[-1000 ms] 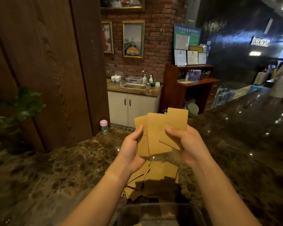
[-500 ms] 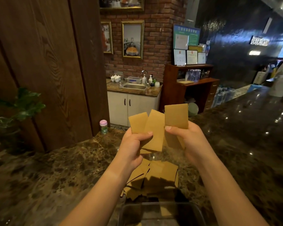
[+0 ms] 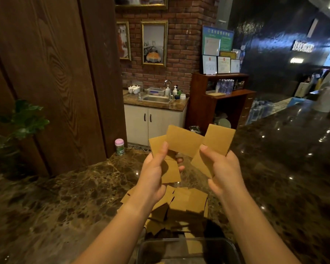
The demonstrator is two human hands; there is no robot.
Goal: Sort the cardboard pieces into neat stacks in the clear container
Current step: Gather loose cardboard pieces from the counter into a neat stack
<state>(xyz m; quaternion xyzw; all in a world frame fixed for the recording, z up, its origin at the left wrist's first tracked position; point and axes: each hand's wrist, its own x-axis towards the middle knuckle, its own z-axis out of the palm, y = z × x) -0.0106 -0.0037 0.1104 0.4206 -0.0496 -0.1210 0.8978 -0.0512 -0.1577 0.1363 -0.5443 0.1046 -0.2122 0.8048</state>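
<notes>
Some brown cardboard pieces are held up in the air, spread out like a fan, and more held pieces tilt to the right beside them. A messy pile of cardboard pieces lies flat on the counter. The clear container sits at the near edge of the counter, just beside the pile.

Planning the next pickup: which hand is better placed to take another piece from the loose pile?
Right hand: it pinches fewer brown cardboard pieces; the left hand grips several.
</notes>
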